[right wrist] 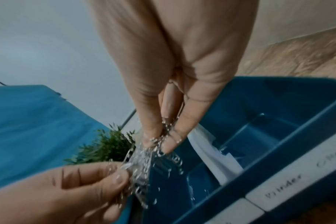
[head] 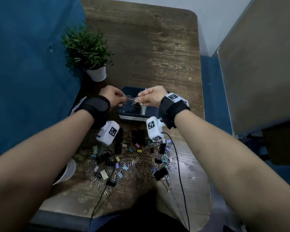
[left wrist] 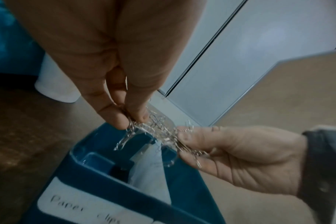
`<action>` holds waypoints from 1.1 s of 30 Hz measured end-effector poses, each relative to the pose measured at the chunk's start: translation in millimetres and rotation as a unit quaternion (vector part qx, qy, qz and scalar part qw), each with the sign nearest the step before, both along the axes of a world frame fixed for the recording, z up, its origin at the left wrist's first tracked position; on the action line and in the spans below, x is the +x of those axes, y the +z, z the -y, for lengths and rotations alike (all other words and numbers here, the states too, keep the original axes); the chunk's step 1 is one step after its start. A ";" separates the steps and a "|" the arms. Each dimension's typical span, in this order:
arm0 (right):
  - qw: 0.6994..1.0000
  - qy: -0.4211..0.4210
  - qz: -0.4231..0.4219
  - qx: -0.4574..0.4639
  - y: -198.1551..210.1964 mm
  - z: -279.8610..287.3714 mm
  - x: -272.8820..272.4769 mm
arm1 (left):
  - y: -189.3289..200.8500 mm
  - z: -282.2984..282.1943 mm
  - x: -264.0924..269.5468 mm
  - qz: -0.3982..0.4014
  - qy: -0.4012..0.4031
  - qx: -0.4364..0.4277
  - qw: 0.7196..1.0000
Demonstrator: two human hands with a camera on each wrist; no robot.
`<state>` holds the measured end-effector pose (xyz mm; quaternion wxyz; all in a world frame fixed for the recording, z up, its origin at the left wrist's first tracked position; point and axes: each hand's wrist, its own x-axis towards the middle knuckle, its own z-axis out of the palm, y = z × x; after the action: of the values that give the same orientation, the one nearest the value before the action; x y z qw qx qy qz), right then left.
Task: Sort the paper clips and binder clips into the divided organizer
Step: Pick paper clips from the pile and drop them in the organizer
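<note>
A: Grip state?
B: Left hand point(head: 113, 96) and right hand point(head: 153, 96) each pinch one tangled bunch of paper clips point(head: 134, 100).
A: Location?
B: Directly above the blue organizer point(head: 132, 116); loose pile point(head: 132, 158) lies nearer the person.

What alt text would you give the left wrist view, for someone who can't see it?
Left hand and right hand pinch a tangled clump of paper clips over a blue organizer labelled "Paper clips". A white pot stands behind on the wooden table.
</note>
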<state>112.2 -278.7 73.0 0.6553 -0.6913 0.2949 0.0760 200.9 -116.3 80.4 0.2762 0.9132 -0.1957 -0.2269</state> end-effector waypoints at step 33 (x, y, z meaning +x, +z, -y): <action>0.842 0.380 -0.064 -0.377 -93.1 -119.4 -176.3 | -108.9 -108.3 -181.7 0.080 -0.277 0.187 0.939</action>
<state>-64.1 -159.4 -20.2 0.2434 -0.9366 0.0565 0.2456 19.2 -8.0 -28.4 0.0101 0.8730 -0.4169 -0.2528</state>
